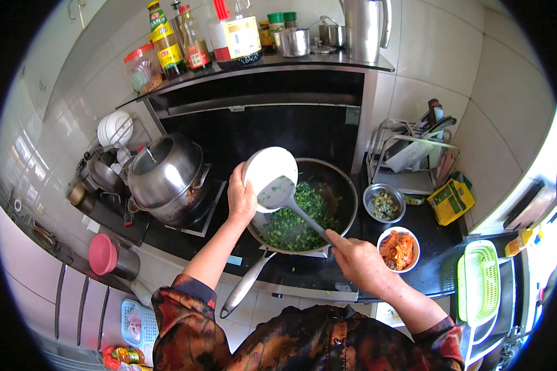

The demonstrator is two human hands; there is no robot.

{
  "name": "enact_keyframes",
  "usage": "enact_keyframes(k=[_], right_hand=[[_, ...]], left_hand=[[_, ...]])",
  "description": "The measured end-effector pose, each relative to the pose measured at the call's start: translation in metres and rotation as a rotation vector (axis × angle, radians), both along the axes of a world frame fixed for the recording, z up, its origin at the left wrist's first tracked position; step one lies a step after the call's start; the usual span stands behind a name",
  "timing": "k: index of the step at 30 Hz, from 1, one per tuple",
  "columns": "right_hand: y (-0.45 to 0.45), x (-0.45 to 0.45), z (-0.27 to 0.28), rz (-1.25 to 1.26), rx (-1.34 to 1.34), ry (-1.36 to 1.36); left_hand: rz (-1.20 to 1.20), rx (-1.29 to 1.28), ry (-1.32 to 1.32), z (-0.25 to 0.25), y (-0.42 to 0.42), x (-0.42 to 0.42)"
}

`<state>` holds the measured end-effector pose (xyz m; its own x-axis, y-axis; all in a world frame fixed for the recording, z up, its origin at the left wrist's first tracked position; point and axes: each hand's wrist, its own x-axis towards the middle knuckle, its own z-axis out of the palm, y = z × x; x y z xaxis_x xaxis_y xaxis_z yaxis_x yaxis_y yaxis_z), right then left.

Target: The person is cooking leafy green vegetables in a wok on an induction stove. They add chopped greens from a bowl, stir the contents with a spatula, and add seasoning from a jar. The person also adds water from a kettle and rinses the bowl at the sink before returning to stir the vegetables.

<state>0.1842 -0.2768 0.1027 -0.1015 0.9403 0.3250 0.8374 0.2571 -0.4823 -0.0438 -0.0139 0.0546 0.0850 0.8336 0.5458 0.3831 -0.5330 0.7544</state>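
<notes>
In my left hand (241, 197) is a white bowl (271, 162), tilted over the left part of a frying pan (349, 185). My right hand (364, 263) grips the handle of a grey spatula (308, 221). Bits of green cling to the spatula's broad blade, which lies across the bowl's lower edge. Finely chopped leafy greens (297, 227) cover much of the dark pan. The pan sits on the stove, and its metal handle (246, 285) points toward me, under my left forearm.
A lidded steel pot (167, 178) stands on the left burner. On the right counter are a bowl of orange slices (399, 250), a metal bowl of food pieces (384, 204), a knife rack (410, 143) and a green basket (480, 283). Bottles (197, 48) line the shelf above.
</notes>
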Motion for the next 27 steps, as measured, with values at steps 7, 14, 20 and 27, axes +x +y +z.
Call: enact_keyframes(k=[7,14,20,27], right_hand=[[-0.013,0.014,0.007,-0.15,-0.012,-0.318],[0.003,-0.011,-0.022,-0.208,-0.002,-0.47],[0.0,-0.017,-0.026,-0.2,0.019,-0.409],[-0.002,-0.001,-0.031,-0.324,-0.155,-0.313]], left_hand=[[0.135,0.133,0.203,0.017,-0.012,0.001],[0.258,0.095,0.293,0.034,-0.024,0.03],[0.34,0.034,0.339,0.032,-0.024,0.025],[0.414,-0.018,0.346,0.028,-0.009,0.022]])
